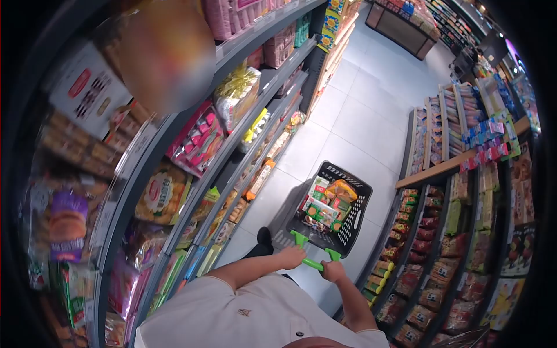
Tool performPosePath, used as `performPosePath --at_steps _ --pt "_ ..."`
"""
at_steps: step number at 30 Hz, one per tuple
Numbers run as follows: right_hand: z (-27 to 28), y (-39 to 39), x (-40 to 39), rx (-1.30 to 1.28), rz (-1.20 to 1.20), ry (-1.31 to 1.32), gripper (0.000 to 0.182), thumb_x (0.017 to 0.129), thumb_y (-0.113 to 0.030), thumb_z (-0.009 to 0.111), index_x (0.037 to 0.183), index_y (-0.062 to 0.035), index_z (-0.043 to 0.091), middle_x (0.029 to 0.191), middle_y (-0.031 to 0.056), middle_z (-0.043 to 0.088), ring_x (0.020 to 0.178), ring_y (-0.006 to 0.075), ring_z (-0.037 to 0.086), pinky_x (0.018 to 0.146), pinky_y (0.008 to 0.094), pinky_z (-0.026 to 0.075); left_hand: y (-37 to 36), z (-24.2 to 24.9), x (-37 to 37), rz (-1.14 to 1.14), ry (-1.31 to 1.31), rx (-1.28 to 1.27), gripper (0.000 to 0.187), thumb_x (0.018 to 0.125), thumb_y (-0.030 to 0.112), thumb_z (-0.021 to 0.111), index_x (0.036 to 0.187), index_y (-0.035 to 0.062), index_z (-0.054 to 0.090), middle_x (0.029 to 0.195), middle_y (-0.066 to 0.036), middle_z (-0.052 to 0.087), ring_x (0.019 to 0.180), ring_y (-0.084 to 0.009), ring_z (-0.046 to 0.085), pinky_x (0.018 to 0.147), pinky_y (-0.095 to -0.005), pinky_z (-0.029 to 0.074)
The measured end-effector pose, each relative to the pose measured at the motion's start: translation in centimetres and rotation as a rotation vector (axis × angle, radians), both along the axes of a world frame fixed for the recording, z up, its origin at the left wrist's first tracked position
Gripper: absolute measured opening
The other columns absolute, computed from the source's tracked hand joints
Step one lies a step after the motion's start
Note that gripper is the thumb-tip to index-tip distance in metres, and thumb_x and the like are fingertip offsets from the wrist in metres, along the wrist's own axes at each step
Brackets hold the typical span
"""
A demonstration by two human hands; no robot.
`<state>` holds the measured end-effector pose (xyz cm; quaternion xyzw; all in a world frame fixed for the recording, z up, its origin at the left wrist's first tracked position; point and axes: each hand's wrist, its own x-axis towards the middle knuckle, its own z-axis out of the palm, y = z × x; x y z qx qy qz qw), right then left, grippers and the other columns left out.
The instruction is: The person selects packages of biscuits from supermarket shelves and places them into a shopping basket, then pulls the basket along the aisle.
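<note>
This is a shop, most likely a supermarket, seen along an aisle. Tall shelves (223, 159) on the left carry rows of bright packets (162, 194), and slanted racks (423, 173) on the right hold more bagged goods (432, 298) sorted by kind. A black trolley (351, 223) with boxes and packets inside stands on the pale tiled floor (342, 110). The far display (400, 32) looks like a produce stand, though it is too small to be sure.

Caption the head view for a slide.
Left hand and right hand grip the green handle of a black shopping cart holding packaged groceries, between stocked shelves.
</note>
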<state>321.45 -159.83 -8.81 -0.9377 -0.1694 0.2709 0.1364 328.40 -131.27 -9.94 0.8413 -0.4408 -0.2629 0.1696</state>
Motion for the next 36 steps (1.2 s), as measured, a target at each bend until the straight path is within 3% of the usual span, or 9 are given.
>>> performPosePath --at_steps 4,12,14,21,23,29,31,34,36 --pt "-0.3 -3.4 4.3 -0.081 0.032 0.026 0.015 0.09 -0.025 0.069 0.1 -0.0142 0.072 0.079 0.0144 0.076 0.077 0.0394 0.077 0.07 0.0547 0.061 -3.2 -1.2 3.3 0.011 0.04 -0.003 0.041 0.096 0.025 0.071 0.131 0.0057 0.062 0.136 -0.015 0.064 0.14 -0.0417 0.057 0.095 -0.0614 0.058" --pt "0.5 -8.8 12.0 -0.144 -0.108 0.031 0.015 0.085 -0.02 0.072 0.098 -0.0135 0.074 0.089 0.014 0.077 0.087 0.0404 0.076 0.078 0.0529 0.061 -9.1 -0.1 10.4 0.026 0.157 0.041 0.048 0.098 0.018 0.067 0.143 0.0037 0.056 0.15 -0.017 0.057 0.151 -0.0446 0.048 0.099 -0.063 0.056" --pt "0.8 -10.0 13.4 -0.121 -0.082 -0.018 0.012 0.089 -0.017 0.065 0.095 -0.013 0.074 0.088 0.013 0.077 0.084 0.0387 0.077 0.076 0.0532 0.061 -10.2 -0.1 11.3 -0.002 0.18 0.095 0.053 0.099 0.015 0.064 0.149 0.0029 0.052 0.155 -0.018 0.053 0.154 -0.0458 0.045 0.101 -0.0623 0.056" --pt "0.0 -14.2 18.3 -0.105 -0.063 -0.012 0.014 0.089 -0.018 0.066 0.098 -0.014 0.076 0.089 0.0137 0.077 0.086 0.0393 0.077 0.078 0.0528 0.062 -14.0 -0.1 15.2 0.033 0.239 0.103 0.057 0.101 0.016 0.063 0.154 0.0033 0.047 0.16 -0.018 0.05 0.156 -0.0463 0.042 0.109 -0.0648 0.054" --pt "-1.0 -15.1 19.3 -0.149 -0.003 0.045 0.014 0.087 -0.021 0.072 0.099 -0.0161 0.076 0.088 0.0121 0.077 0.086 0.0378 0.077 0.078 0.0524 0.061 -15.1 -1.1 16.5 0.03 0.318 0.136 0.055 0.101 0.018 0.064 0.152 0.0037 0.05 0.16 -0.017 0.05 0.157 -0.0452 0.042 0.11 -0.064 0.054" --pt "-5.0 -15.2 22.7 0.01 0.084 0.08 0.026 0.092 -0.037 0.075 0.102 -0.0139 0.077 0.086 0.0176 0.078 0.084 0.0416 0.077 0.077 0.056 0.061 -17.4 -4.1 19.7 0.091 0.35 0.371 0.048 0.1 0.019 0.066 0.144 0.0032 0.057 0.155 -0.015 0.056 0.148 -0.0454 0.053 0.111 -0.059 0.055" --pt "-5.2 -14.5 24.6 0.041 0.074 0.064 0.026 0.092 -0.038 0.075 0.102 -0.0137 0.077 0.087 0.0183 0.078 0.084 0.0421 0.077 0.077 0.0563 0.061 -17.1 -1.6 21.6 0.19 0.399 0.413 0.052 0.1 0.021 0.068 0.147 0.0041 0.056 0.161 -0.016 0.053 0.142 -0.0466 0.059 0.111 -0.0577 0.055" --pt "-5.4 -14.1 27.9 0.069 0.06 0.059 0.027 0.092 -0.037 0.074 0.105 -0.0135 0.077 0.09 0.019 0.079 0.086 0.0424 0.078 0.078 0.0565 0.062 -16.4 0.0 23.0 0.407 0.393 0.35 0.069 0.099 0.027 0.072 0.16 0.0056 0.048 0.175 -0.019 0.037 0.139 -0.0444 0.062 0.112 -0.0534 0.054" --pt "-5.6 -14.5 30.2 0.083 0.048 0.055 0.028 0.092 -0.035 0.072 0.108 -0.0126 0.077 0.094 0.02 0.08 0.089 0.0427 0.078 0.08 0.0566 0.063 -16.2 0.9 24.1 0.481 0.362 0.303 0.071 0.099 0.029 0.072 0.162 0.0056 0.046 0.175 -0.02 0.038 0.138 -0.0435 0.063 0.114 -0.0524 0.053"
